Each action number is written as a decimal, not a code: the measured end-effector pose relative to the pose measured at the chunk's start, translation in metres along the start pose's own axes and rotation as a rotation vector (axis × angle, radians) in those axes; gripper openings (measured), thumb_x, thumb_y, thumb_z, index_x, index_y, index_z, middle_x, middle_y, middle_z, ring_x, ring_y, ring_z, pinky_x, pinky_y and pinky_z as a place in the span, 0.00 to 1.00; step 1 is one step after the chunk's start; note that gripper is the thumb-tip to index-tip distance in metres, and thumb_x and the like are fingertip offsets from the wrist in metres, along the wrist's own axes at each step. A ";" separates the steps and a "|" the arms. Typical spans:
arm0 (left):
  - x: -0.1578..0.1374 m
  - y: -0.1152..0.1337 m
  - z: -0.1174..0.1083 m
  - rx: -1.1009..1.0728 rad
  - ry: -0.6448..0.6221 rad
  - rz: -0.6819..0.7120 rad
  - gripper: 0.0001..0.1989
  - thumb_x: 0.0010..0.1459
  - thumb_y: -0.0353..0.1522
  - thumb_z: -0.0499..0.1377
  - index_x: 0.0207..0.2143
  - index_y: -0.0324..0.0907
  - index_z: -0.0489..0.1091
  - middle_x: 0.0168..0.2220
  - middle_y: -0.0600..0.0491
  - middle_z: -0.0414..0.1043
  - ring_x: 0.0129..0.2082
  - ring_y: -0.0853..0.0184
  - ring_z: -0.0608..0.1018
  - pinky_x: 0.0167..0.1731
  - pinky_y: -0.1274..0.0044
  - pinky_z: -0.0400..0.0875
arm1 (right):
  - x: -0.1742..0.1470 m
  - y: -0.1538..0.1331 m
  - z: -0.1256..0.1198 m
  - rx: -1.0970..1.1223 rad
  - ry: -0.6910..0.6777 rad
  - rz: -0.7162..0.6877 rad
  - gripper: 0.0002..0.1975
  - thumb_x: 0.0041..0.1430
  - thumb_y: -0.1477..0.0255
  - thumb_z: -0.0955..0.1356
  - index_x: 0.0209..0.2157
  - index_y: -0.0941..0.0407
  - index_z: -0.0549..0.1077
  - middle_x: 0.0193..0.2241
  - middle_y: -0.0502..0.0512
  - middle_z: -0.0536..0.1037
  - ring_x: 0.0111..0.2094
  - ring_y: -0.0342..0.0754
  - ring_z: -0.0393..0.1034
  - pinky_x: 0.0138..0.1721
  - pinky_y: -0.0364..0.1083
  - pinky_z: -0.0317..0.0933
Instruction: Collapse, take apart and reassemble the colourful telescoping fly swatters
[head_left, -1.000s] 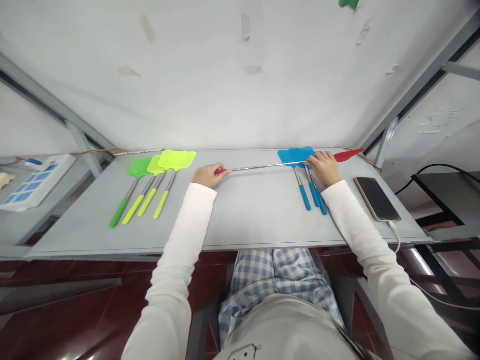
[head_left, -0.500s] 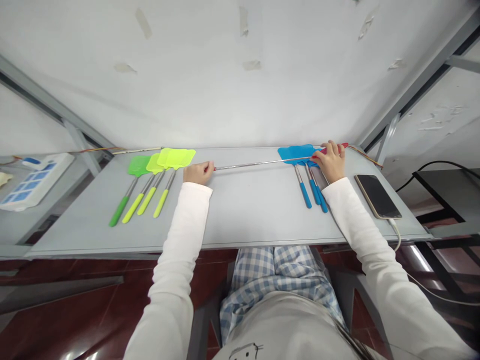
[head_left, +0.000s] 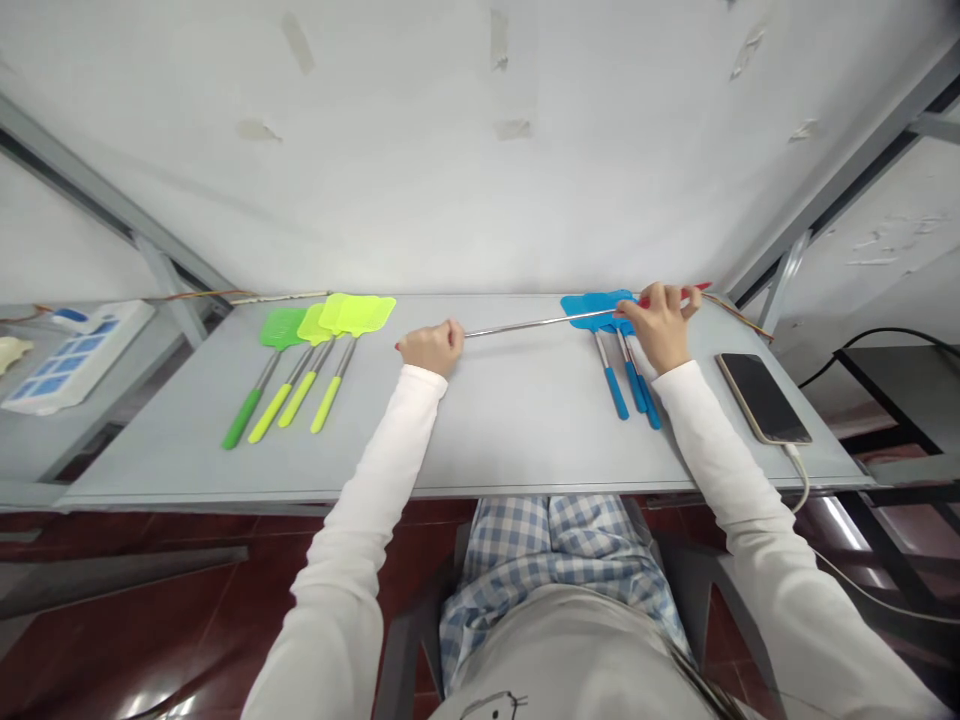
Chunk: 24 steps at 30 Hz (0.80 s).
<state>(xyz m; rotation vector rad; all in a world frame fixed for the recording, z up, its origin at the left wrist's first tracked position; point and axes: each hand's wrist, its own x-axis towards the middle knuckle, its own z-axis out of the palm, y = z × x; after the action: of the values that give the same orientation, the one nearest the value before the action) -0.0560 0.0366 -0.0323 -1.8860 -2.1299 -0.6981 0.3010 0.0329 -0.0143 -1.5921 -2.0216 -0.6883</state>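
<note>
Stretched between my hands is a red fly swatter with a thin metal shaft (head_left: 540, 323). My left hand (head_left: 433, 347) is closed in a fist round its left part, and a bit of red pokes out on the fist's far left. At the other end, my right hand (head_left: 662, 322) pinches the swatter by its red head, mostly covered by the fingers. Just under and beside the right hand lie several blue fly swatters (head_left: 592, 305), heads overlapping, handles toward me. Left of my left hand rest several yellow-green swatters (head_left: 364, 315) and a green one (head_left: 283, 327).
A phone (head_left: 763, 398) with a white charging cable lies at the table's right side. On the left, beyond the metal frame, sits a white-and-blue box (head_left: 79, 355). A wall stands behind the grey tabletop (head_left: 510, 430); thin wires run along its back corners.
My left hand has shifted right along the swatter, and red now shows on its left side instead of its right. The right hand stays on the head, its fingers slightly changed.
</note>
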 end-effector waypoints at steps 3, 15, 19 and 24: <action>-0.014 0.032 0.006 -0.059 0.021 0.066 0.26 0.63 0.41 0.44 0.23 0.38 0.73 0.18 0.43 0.69 0.21 0.64 0.70 0.25 0.74 0.47 | -0.003 -0.033 -0.002 0.038 -0.043 -0.113 0.12 0.66 0.66 0.61 0.37 0.51 0.76 0.38 0.61 0.71 0.44 0.56 0.60 0.51 0.61 0.45; 0.000 0.021 -0.005 -0.022 -0.068 0.237 0.25 0.66 0.41 0.43 0.26 0.40 0.73 0.23 0.43 0.72 0.26 0.61 0.73 0.26 0.73 0.49 | -0.003 -0.003 0.015 -0.001 0.014 -0.026 0.13 0.64 0.63 0.63 0.36 0.52 0.77 0.37 0.61 0.72 0.42 0.57 0.59 0.49 0.58 0.46; 0.005 0.006 -0.002 -0.030 -0.092 0.140 0.27 0.65 0.40 0.43 0.20 0.39 0.71 0.17 0.45 0.66 0.23 0.62 0.72 0.26 0.73 0.48 | -0.004 0.023 0.019 -0.009 0.012 -0.016 0.12 0.64 0.65 0.63 0.36 0.51 0.78 0.37 0.60 0.72 0.42 0.56 0.60 0.48 0.58 0.47; 0.007 0.000 0.005 -0.020 -0.085 0.100 0.27 0.65 0.38 0.43 0.21 0.38 0.72 0.16 0.46 0.64 0.22 0.63 0.70 0.26 0.73 0.49 | -0.004 0.022 0.023 0.005 -0.025 -0.078 0.14 0.66 0.66 0.61 0.36 0.51 0.77 0.37 0.59 0.71 0.42 0.54 0.59 0.47 0.56 0.47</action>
<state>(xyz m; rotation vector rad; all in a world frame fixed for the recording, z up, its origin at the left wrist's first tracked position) -0.0559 0.0448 -0.0334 -2.0508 -2.0680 -0.6311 0.3218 0.0494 -0.0325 -1.5331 -2.1119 -0.6950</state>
